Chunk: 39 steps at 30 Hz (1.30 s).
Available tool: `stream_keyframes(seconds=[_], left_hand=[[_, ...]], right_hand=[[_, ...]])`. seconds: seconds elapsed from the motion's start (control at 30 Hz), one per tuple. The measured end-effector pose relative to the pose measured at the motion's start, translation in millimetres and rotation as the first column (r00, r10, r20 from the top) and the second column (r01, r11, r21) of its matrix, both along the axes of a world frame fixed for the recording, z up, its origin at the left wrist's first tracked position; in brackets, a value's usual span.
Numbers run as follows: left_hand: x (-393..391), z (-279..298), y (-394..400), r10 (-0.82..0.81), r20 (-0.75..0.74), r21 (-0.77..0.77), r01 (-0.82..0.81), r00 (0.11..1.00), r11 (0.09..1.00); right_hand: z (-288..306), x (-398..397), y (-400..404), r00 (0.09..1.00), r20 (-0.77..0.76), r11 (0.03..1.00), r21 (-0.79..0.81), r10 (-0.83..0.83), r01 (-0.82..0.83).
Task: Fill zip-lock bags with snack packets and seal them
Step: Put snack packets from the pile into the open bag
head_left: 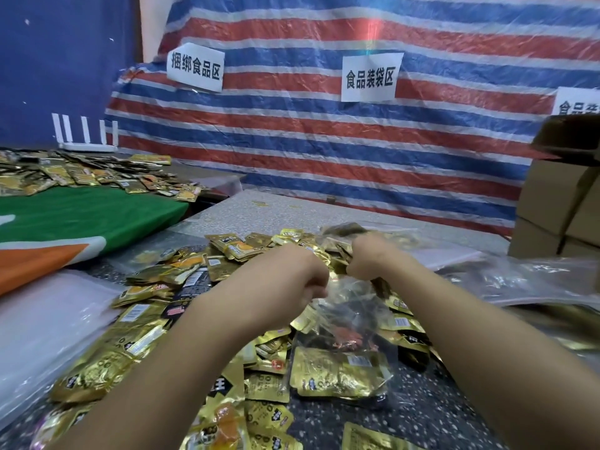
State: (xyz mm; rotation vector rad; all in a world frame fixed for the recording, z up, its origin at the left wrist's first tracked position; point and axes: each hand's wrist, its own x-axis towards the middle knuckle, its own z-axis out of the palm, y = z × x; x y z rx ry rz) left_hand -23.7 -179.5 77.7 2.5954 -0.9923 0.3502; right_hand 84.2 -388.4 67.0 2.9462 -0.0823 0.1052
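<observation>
1. Two hands, left hand (302, 280) and right hand (373, 254), pinch the top of a clear zip-lock bag (344, 349).
2. Gold snack packets (156, 336) fill its bottom, amid a loose pile on the speckled table (431, 407).

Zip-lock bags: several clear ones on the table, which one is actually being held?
The zip-lock bag hanging between both hands, gold packets inside. Left hand and right hand grip its top; the other bags lie flat at the right.

Zip-lock bag (344, 349): clear, part-filled with gold packets, upright over loose gold packet heap (156, 319).
</observation>
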Motion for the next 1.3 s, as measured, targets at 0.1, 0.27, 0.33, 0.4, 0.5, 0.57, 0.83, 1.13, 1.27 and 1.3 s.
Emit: stream_keyframes(seconds=[0.1,0.27,0.33,0.4,0.5,0.57,0.83,1.13,1.27,1.3], left_hand=[[1.2,0.1,-0.1,0.006,-0.01,-0.04,-0.007,1.0,0.999],[-1.5,-2.6,-5.3,-0.01,-0.011,-0.023,0.01,1.0,1.0],[-1.7,-3.0,-5.9,-0.015,-0.019,-0.016,0.015,1.0,1.0],[-1.9,-1.7,-4.8,-0.022,-0.026,-0.026,0.022,0.999,0.999],[-1.4,1.5,-1.0,-0.036,-0.024,-0.072,0.034,0.999,0.997],[-0.7,3.7,0.9,-0.05,-0.006,-0.118,0.049,0.999,0.992],[-0.3,4.1,-1.9,-0.144,0.135,-0.213,0.171,0.98,0.962],[-1.7,4.0,-1.1,-0.151,0.143,-0.291,0.188,0.978,0.938],[-1.4,5.1,-0.6,-0.152,0.174,-0.305,0.2,0.973,0.931],[-1.1,5.1,-0.7,-0.153,0.173,-0.307,0.201,0.973,0.93]], right_hand=[[-5.9,-8.9,-3.8,1.0,0.016,0.996,0.085,-0.009,0.008],[-17.7,-20.4,-4.7,0.999,-0.032,0.995,0.097,-0.024,0.027],[-19.0,-22.8,-2.9,0.999,-0.031,0.996,0.089,-0.022,0.025],[-14.7,-26.3,-4.0,0.999,-0.006,0.992,0.12,-0.033,0.034],[3.5,-33.5,-11.7,0.995,0.007,0.928,0.362,-0.097,0.088],[19.2,-44.1,-18.9,0.991,0.001,0.772,0.627,-0.133,0.103],[64.1,-100.6,-39.3,0.935,0.35,-0.517,0.79,-0.062,-0.331],[43.5,-123.2,-37.6,0.88,0.422,-0.418,0.855,0.219,-0.307],[44.9,-128.0,-44.3,0.865,0.35,-0.115,0.937,0.36,-0.331],[46.0,-128.3,-43.7,0.873,0.337,-0.018,0.935,0.353,-0.354]])
